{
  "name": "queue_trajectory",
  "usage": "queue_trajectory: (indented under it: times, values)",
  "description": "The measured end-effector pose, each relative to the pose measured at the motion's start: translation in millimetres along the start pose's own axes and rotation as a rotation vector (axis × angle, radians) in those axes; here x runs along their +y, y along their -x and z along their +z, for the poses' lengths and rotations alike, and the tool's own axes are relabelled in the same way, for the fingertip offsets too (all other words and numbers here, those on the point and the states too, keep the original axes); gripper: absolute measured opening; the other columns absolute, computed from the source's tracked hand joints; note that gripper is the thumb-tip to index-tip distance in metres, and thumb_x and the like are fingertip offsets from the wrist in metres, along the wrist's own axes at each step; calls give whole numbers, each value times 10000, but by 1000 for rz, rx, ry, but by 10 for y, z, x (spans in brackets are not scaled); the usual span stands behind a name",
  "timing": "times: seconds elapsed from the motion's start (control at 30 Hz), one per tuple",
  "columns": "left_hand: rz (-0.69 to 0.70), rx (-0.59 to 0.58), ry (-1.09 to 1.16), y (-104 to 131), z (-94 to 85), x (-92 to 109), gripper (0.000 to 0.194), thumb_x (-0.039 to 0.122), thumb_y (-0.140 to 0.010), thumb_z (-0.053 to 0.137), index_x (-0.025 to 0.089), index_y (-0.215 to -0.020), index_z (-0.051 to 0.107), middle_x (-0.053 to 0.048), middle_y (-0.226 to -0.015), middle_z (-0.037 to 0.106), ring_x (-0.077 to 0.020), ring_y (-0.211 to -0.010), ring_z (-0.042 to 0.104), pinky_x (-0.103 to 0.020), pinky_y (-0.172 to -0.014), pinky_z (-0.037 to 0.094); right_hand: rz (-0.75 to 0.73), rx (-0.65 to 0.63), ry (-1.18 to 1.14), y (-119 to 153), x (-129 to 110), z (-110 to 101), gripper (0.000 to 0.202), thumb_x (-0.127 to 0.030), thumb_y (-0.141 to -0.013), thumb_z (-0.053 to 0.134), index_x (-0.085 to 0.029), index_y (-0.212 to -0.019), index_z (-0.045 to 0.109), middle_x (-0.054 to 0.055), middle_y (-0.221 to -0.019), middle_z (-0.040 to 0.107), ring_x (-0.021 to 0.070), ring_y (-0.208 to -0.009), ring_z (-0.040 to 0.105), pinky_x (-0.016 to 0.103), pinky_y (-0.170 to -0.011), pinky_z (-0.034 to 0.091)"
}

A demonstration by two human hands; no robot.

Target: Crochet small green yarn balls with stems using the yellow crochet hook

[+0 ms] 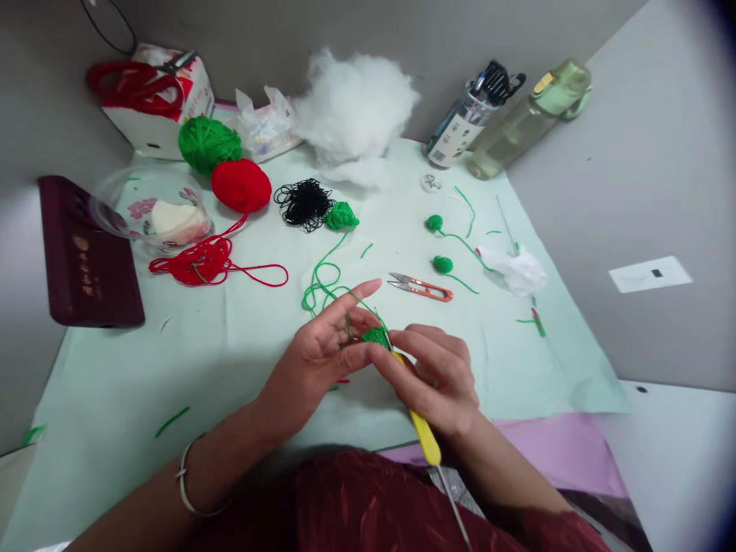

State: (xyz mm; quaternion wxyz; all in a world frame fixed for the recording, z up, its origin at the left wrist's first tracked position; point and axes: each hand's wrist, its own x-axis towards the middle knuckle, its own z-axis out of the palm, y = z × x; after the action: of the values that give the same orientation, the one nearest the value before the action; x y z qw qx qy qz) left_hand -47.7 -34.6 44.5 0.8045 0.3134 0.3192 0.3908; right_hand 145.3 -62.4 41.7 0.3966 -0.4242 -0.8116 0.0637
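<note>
Pale green cloth (115, 368) is lying underneath; the left hand (325, 343) is pinching the green crochet piece (376, 336), the right hand (440, 376) gripping the yellow-handled hook (424, 438) against it. Loose green yarn (311, 294) is looping ahead: one sharp tug could be tangling it.

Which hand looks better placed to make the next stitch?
Probably the right hand: it grips the yellow-handled hook, whose thin metal end is at the green piece. The left hand seems busy steadying that piece.
</note>
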Motion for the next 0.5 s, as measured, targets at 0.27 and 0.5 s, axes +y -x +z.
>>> queue_trajectory:
  times: [0.27, 0.5]
  values:
    - [-59, -8, 197, -102, -85, 47, 653, 260, -768, 930, 237, -1381, 706, 10, -935, 648, -134, -820, 634, -295, -839, 497, 108, 210, -389, -192, 71, 71, 294, -165, -1017, 633, -319, -1210, 794, 46, -997, 822, 229, -851, 778, 399, -722, 651]
    - [60, 36, 17, -78, -111, 58, 531, 209, -820, 891, 286, -1328, 753, 12, -992, 667, -118, -932, 622, -244, -865, 498, 487, 235, -877, -267, 132, 49, 136, -255, -1004, 687, -228, -948, 808, 17, -792, 742, 142, -615, 673, 290, -560, 570]
